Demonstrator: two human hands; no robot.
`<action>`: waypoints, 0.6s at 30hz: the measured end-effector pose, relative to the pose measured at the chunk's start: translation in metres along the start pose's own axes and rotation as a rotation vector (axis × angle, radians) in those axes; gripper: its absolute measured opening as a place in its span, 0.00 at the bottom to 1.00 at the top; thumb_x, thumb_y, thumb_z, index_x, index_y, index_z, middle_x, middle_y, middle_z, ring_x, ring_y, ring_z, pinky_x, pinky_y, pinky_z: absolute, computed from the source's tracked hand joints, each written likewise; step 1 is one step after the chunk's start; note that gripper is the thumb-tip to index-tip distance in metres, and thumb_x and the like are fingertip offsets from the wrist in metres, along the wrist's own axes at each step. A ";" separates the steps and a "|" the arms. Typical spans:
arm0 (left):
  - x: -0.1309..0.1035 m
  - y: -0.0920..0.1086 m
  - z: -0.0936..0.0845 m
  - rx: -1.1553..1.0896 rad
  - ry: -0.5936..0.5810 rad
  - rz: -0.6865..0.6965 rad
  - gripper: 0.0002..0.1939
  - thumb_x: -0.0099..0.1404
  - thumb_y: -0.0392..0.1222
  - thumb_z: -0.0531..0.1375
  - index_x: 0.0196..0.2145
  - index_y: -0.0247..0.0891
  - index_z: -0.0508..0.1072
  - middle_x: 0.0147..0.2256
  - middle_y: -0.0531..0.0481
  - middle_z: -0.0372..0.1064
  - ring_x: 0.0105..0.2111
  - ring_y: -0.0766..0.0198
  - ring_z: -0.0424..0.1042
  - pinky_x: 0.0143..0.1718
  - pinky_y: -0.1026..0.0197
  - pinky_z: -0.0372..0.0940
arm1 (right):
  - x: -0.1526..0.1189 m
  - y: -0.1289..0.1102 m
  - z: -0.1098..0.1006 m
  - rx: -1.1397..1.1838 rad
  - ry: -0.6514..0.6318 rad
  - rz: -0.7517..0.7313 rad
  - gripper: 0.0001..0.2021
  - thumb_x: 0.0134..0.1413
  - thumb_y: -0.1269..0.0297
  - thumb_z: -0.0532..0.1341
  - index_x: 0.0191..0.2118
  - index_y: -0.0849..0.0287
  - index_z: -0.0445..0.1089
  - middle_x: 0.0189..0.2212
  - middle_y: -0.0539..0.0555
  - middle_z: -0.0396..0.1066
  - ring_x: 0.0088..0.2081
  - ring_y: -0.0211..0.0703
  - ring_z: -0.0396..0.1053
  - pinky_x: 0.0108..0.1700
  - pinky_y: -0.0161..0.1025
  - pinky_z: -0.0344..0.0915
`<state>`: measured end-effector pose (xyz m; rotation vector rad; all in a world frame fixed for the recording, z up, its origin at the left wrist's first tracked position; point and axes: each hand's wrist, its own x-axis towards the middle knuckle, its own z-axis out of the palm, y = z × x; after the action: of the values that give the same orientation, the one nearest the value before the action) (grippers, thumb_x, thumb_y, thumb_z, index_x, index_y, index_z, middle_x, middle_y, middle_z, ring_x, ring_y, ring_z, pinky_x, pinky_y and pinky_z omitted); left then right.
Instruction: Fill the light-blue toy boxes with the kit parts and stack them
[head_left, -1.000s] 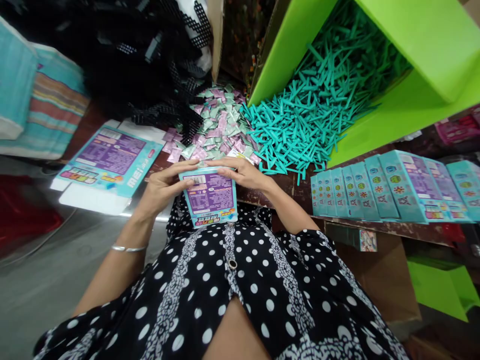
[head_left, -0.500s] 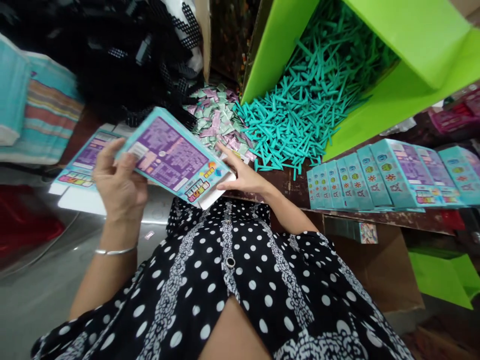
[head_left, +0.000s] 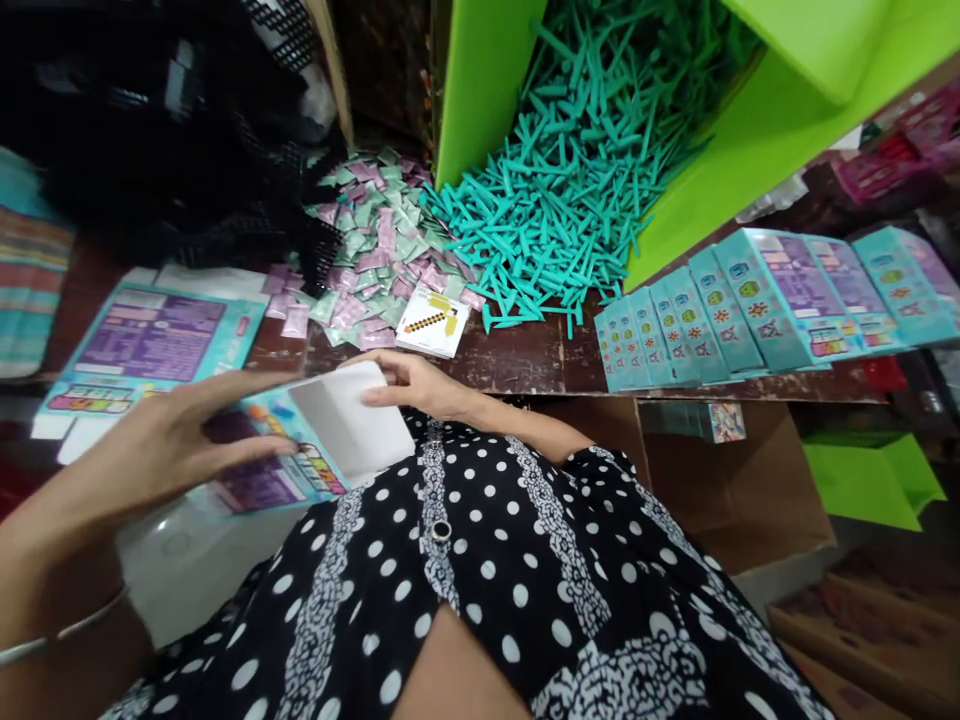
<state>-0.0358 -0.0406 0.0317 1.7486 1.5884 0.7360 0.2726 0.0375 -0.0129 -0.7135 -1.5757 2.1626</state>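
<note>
A teal and purple box (head_left: 319,465) lies tilted in front of my body, with its near-right end open and the white inside showing. My left hand (head_left: 161,440) is wrapped round its left part, thumb on the printed face. At the open end, my right hand (head_left: 409,385) pinches the white flap between thumb and fingers. Just beyond the right hand, a small white booklet with a pickaxe picture (head_left: 433,322) rests on the table beside a pile of small pink and green packets (head_left: 367,250). A flattened teal and purple carton (head_left: 157,335) lies left of the packets.
Teal plastic pieces (head_left: 555,210) spill from a lime-green bin (head_left: 476,90). Several upright boxes (head_left: 675,325) stand in a row along the table (head_left: 510,360) at right. Black mesh items (head_left: 150,130) are heaped at back left. A cardboard box (head_left: 742,490) sits below the table edge.
The box has come down and left, and its open end now faces right. My left hand has shifted left and lower. The pickaxe booklet has come into clear view.
</note>
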 end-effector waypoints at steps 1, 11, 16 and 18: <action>0.000 -0.007 0.001 -0.031 -0.026 -0.081 0.37 0.34 0.71 0.82 0.40 0.50 0.90 0.36 0.53 0.85 0.34 0.50 0.81 0.42 0.52 0.75 | -0.002 -0.006 -0.006 -0.073 -0.039 -0.004 0.36 0.57 0.37 0.76 0.60 0.57 0.73 0.51 0.59 0.81 0.49 0.48 0.79 0.49 0.43 0.80; -0.016 -0.016 0.002 0.110 -0.078 -0.424 0.32 0.50 0.77 0.67 0.34 0.45 0.83 0.32 0.50 0.81 0.32 0.52 0.75 0.33 0.58 0.65 | -0.034 -0.040 -0.069 -1.477 0.383 -0.031 0.30 0.59 0.56 0.81 0.60 0.61 0.72 0.61 0.65 0.74 0.64 0.61 0.65 0.67 0.56 0.67; -0.015 -0.006 0.007 0.091 -0.159 -0.511 0.38 0.49 0.76 0.64 0.44 0.42 0.83 0.43 0.43 0.84 0.41 0.45 0.79 0.41 0.52 0.70 | -0.035 -0.036 -0.052 -1.528 0.402 0.036 0.24 0.68 0.63 0.75 0.63 0.63 0.71 0.59 0.65 0.75 0.64 0.60 0.67 0.65 0.53 0.67; -0.016 -0.010 0.007 0.083 -0.162 -0.527 0.39 0.48 0.76 0.64 0.45 0.42 0.83 0.43 0.43 0.84 0.42 0.44 0.79 0.41 0.52 0.71 | -0.035 -0.039 -0.055 -1.484 0.400 0.068 0.23 0.68 0.64 0.74 0.63 0.62 0.71 0.59 0.64 0.75 0.64 0.59 0.68 0.65 0.51 0.68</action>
<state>-0.0379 -0.0568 0.0199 1.3102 1.8694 0.2691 0.3329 0.0715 0.0171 -1.4154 -2.6809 0.4161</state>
